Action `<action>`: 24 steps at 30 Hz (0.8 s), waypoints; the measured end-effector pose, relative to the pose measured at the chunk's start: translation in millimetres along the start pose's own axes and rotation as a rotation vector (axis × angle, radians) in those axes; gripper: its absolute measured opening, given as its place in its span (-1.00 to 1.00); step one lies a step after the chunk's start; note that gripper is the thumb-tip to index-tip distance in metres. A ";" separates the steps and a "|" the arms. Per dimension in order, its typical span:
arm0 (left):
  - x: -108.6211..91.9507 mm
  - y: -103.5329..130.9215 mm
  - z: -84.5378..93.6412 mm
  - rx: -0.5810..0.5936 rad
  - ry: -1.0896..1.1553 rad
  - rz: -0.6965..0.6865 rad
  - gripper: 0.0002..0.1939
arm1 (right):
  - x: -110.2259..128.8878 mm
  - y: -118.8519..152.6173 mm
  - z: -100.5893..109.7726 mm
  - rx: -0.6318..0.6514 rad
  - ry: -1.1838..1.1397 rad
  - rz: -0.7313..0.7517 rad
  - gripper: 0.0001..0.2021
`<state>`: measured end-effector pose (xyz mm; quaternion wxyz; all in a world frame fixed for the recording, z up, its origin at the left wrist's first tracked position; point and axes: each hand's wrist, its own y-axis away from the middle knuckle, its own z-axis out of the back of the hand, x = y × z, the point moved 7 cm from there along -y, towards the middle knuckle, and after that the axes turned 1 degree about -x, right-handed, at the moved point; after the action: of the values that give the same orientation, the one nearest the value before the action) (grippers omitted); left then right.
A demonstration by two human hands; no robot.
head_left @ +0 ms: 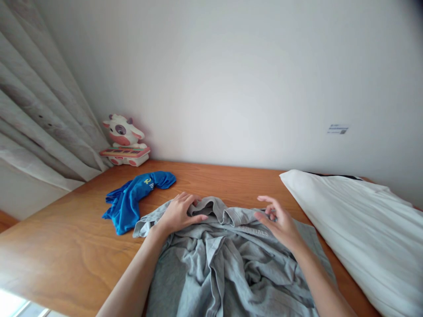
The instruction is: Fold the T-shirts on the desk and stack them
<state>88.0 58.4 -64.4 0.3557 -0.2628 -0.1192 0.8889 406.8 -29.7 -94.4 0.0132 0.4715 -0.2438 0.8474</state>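
A crumpled grey garment with pale lettering near its top edge lies spread over the wooden surface, in the lower middle of the view. On its upper left part rests my left hand, fingers bent over the cloth and thumb apart, with no cloth pinched between them. My right hand is just above the upper right part, beside the lettering, its fingers curved and apart with nothing held. Between the two hands the collar of the garment stands up in folds.
A blue garment lies at the left on the wooden surface. Behind it, a cow-shaped toy keyboard stands by the wall and curtain. White cloth covers the right side. A small label is on the wall.
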 end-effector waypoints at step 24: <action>0.6 -3.6 11.0 -0.212 0.396 0.271 -0.47 | 11.8 9.2 -29.3 0.198 0.093 -0.123 -0.59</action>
<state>83.6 61.2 -54.0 0.2205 -0.4809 -0.1036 0.8423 374.7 -27.8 -101.4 0.0298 0.4445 -0.1285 0.8860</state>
